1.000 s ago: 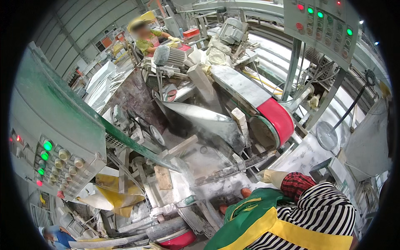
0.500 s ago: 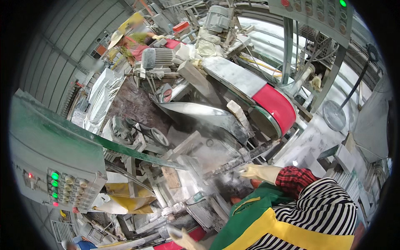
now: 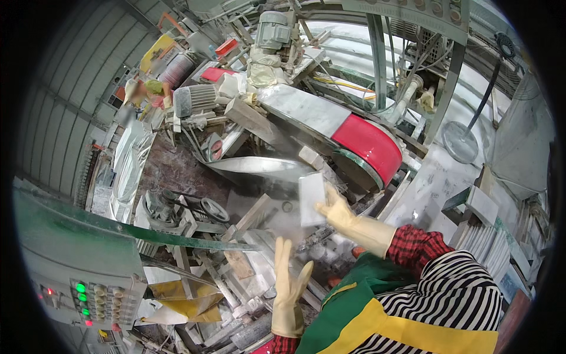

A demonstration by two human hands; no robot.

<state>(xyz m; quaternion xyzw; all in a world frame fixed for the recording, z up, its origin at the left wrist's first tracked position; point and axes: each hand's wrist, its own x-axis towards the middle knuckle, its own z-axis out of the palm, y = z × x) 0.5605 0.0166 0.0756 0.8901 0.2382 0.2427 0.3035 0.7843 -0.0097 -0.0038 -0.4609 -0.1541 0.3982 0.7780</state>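
My right hand [image 3: 341,213], in a pale rubber glove, holds a flat white stone tile [image 3: 311,198] upright just below the red wheel guard [image 3: 368,146] of a grinding machine. My left hand [image 3: 288,282], also gloved, is raised with fingers spread and holds nothing; it hovers over the dusty machine bed [image 3: 253,259] in front of me. A red checked sleeve and a green and yellow apron over a striped shirt fill the lower right.
A grey control panel with green and red buttons [image 3: 82,295] stands at lower left. An electric motor [image 3: 272,28] sits at the top. White tiles are stacked on a rack [image 3: 483,236] at right. Another person [image 3: 144,91] works far at the left. A standing fan [image 3: 460,141] is at right.
The view has tilted down and left. My right hand has lifted a white tile up toward the red wheel. My left hand has risen into view with open fingers.
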